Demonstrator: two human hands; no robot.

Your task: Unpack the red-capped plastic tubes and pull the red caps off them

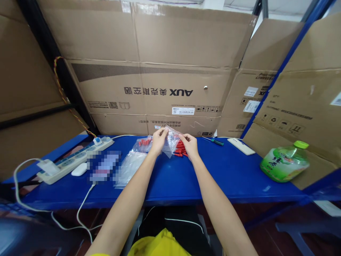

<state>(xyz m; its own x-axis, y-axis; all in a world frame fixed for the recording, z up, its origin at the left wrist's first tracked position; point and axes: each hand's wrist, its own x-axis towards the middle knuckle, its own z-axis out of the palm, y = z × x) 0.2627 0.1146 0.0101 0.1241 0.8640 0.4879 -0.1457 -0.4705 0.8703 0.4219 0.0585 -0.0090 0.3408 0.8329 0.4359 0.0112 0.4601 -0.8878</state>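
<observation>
Between my two hands I hold a clear plastic zip bag [170,142] above the blue table. My left hand [159,139] pinches its upper left edge, and my right hand [190,143] pinches the upper right edge. Several red pieces with slim handle-like shapes [181,151] lie in a pile just behind and below the bag, near my right hand. To the left of my left hand, another clear bag with red pieces [144,142] rests on the table. Closer to me lies a stack of flat clear bags [131,165]. Whether the held bag contains anything is hard to make out.
At left are a white power strip [80,156] with plugs and cables, a white case [79,169] and a blurred phone [105,166]. On the right are a screwdriver [216,141], a white power bank [241,146] and a green bottle [285,163]. Cardboard [149,46] walls the back.
</observation>
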